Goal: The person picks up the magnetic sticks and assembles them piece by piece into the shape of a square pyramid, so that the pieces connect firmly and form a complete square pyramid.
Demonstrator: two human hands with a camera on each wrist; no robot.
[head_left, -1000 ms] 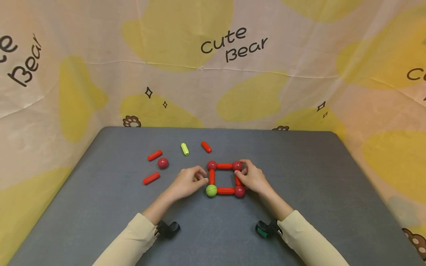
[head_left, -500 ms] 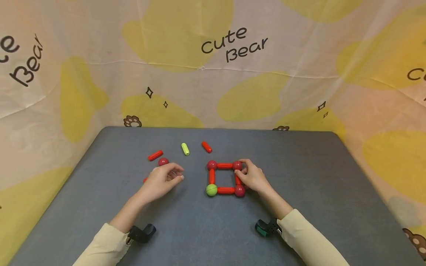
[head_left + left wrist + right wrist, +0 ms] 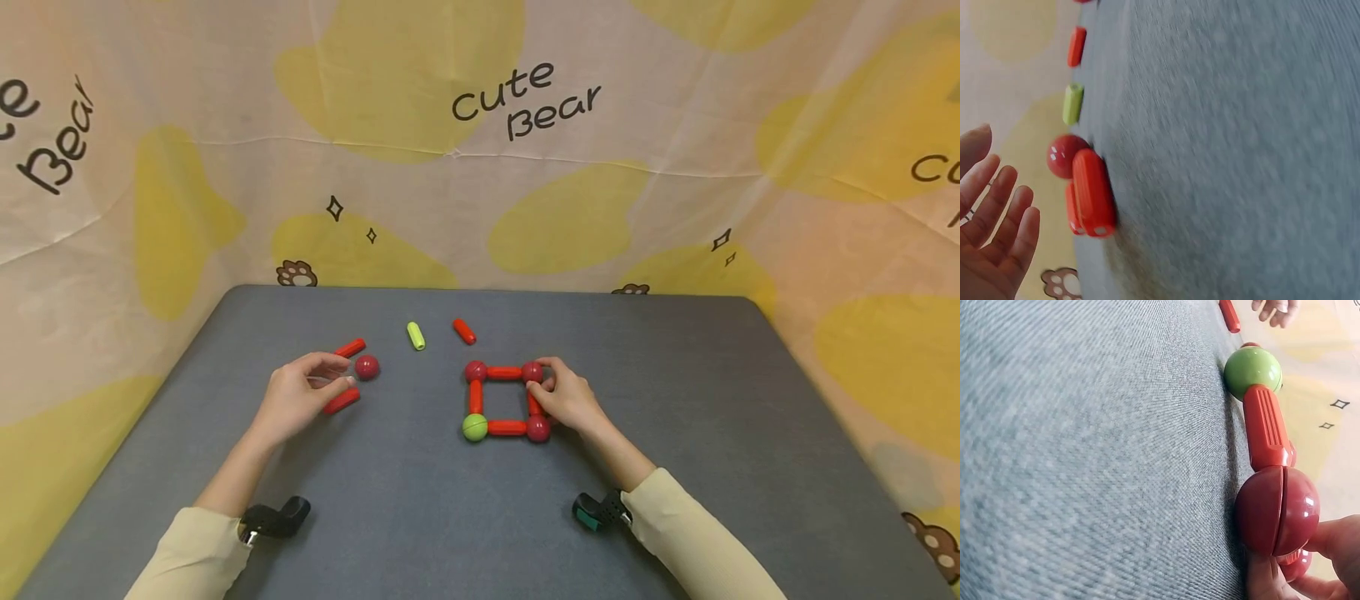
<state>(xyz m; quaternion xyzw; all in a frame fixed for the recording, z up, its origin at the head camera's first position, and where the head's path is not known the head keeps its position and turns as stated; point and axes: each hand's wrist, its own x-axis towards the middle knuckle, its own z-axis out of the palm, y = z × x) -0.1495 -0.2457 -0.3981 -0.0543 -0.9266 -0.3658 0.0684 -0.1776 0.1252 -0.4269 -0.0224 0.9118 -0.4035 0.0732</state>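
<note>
In the head view my right hand [image 3: 572,403] grips the right side of a flat square [image 3: 507,427] made of red rods and balls. Its near left corner is a green ball [image 3: 475,427]; the other corners are dark red. Thumb and fingers lie on either side of the right-hand rod, which they partly cover. My left hand [image 3: 296,398] hovers at the left with relaxed fingers and nothing held. Close to its fingertips are a loose dark red ball [image 3: 367,367], a near red rod [image 3: 1094,194] and a farther red rod [image 3: 351,347].
Farther back on the grey table [image 3: 420,517] lie a yellow-green rod [image 3: 416,336] and another red rod [image 3: 464,331]. A patterned cloth [image 3: 420,208] rises behind the table and along both sides.
My left hand has moved left, from beside the square to the loose rods and ball. The right hand keeps its grip on the square, which stays almost in place.
</note>
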